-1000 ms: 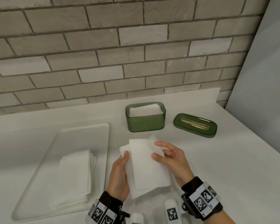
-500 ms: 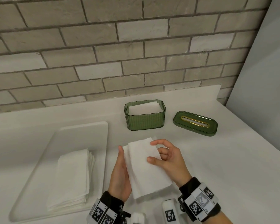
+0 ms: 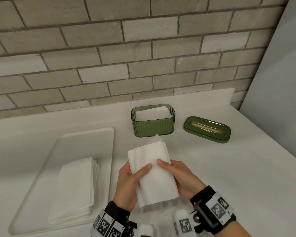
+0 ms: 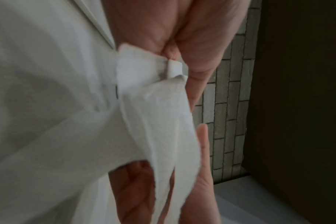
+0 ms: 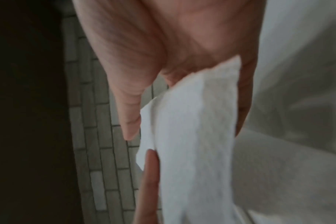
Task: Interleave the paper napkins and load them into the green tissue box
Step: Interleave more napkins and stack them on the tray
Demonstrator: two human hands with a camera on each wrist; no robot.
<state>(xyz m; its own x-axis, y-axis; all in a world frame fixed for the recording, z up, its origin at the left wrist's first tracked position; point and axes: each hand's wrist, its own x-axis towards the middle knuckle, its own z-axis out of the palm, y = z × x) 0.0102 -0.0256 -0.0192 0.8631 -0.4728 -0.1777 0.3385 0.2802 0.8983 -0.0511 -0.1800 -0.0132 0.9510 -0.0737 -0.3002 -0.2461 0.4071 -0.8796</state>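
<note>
I hold a folded set of white napkins (image 3: 152, 171) above the counter in both hands. My left hand (image 3: 128, 182) grips its left edge, thumb on top. My right hand (image 3: 183, 178) grips the right edge, thumb pressed on the upper sheet. Both wrist views show the napkins (image 4: 159, 121) (image 5: 194, 136) pinched between thumbs and fingers, layers slightly apart. The green tissue box (image 3: 153, 129) stands open behind, with white napkins inside. Its green lid (image 3: 207, 130) with a gold-rimmed slot lies to the box's right.
A clear tray (image 3: 85, 139) on the left carries a stack of folded napkins (image 3: 75, 190). A brick wall (image 3: 126, 57) runs along the back of the white counter (image 3: 237, 168). A grey panel (image 3: 280, 82) closes the right side.
Both hands have closed the napkins together: the sheets now overlap more squarely, and my thumbs have moved onto the top sheet. The bundle sits slightly lower and closer to me.
</note>
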